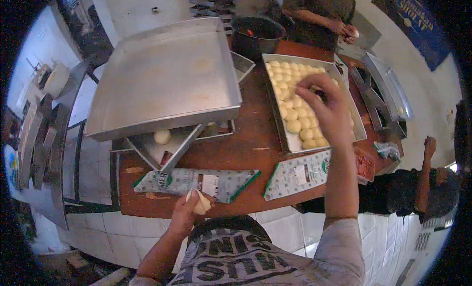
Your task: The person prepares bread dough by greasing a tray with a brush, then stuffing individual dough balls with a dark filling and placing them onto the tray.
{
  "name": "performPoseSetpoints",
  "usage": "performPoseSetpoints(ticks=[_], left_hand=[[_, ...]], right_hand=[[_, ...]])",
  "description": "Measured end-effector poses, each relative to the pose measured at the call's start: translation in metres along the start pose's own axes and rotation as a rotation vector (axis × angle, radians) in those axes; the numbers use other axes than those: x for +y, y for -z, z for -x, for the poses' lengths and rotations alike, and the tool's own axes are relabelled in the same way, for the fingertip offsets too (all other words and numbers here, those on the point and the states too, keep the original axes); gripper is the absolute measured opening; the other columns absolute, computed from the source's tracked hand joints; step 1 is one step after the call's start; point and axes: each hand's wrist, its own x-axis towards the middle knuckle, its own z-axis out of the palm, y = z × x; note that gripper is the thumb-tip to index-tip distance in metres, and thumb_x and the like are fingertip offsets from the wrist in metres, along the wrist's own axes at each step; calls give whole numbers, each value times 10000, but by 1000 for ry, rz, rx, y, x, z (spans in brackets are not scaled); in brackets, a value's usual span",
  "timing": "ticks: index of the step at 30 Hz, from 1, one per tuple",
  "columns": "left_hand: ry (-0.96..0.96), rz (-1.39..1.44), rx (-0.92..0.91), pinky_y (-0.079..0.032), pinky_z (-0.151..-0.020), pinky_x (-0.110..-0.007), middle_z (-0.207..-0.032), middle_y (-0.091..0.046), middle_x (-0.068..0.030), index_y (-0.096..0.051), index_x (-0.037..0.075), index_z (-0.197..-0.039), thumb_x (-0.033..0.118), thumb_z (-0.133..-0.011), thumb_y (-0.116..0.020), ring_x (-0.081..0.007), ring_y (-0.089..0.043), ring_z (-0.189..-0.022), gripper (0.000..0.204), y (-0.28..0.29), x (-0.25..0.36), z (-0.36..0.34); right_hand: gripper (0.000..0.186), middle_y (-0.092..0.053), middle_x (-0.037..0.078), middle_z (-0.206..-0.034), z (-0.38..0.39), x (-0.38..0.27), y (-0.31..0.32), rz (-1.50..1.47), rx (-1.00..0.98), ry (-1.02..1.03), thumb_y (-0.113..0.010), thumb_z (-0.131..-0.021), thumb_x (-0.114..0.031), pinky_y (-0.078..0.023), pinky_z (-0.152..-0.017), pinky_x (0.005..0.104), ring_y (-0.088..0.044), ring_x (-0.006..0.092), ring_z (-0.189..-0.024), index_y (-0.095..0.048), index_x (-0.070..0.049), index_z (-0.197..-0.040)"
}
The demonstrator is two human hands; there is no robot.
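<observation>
My left hand point(182, 216) is near the front edge of the brown table, its fingers closed round a flattened piece of pale dough point(200, 204). The dough looks folded, and the fingers behind it are hidden. Over a metal tray point(362, 130) of round dough balls point(293, 126), my right hand point(325, 101) hovers with thumb and fingertips drawn together. Whether anything small is between them cannot be made out. Rows of yellowish balls fill much of the tray; my hand and forearm cover part of them.
A large upturned-looking metal tray point(167, 79) rests on other trays point(184, 148) at left. Two patterned packages with green edges point(226, 185) point(297, 175) lie in front. A red-filled tub point(364, 165) sits right, a black pot point(256, 37) behind. Co-workers stand at the far side point(319, 5) and right point(408, 190).
</observation>
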Motion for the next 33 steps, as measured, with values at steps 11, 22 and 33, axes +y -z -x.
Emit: performPoseSetpoints(ticks=[11,22,33], left_hand=[[-382,-456,349,-428,-832,-274,-1133,-504,-127,-432,10,-1205,80,-905,-493,-207,-531,-998,314,124,-16,77],[-411,-219,423,-452,-766,-257,-1030,-571,-78,-555,8,-1134,132,-892,-554,-133,-546,-924,271,160,-24,79],[-263,551,489,-469,-874,-321,-1087,-590,-126,-524,-30,-1127,266,-903,-545,-202,-586,-1011,372,198,-31,93]], right_hand=[[154,-650,105,-857,-38,-41,-144,387,-181,514,-606,-805,-137,-465,-714,367,-594,261,-744,-668,-33,-901],[144,-610,116,-889,155,-150,-244,-461,-854,176,-641,-811,-91,-466,-733,341,-589,256,-832,-607,-32,-937],[675,-549,143,-1059,162,-69,-244,621,-506,332,-653,-749,-484,-383,-869,489,-539,330,-951,-457,-71,-1246]])
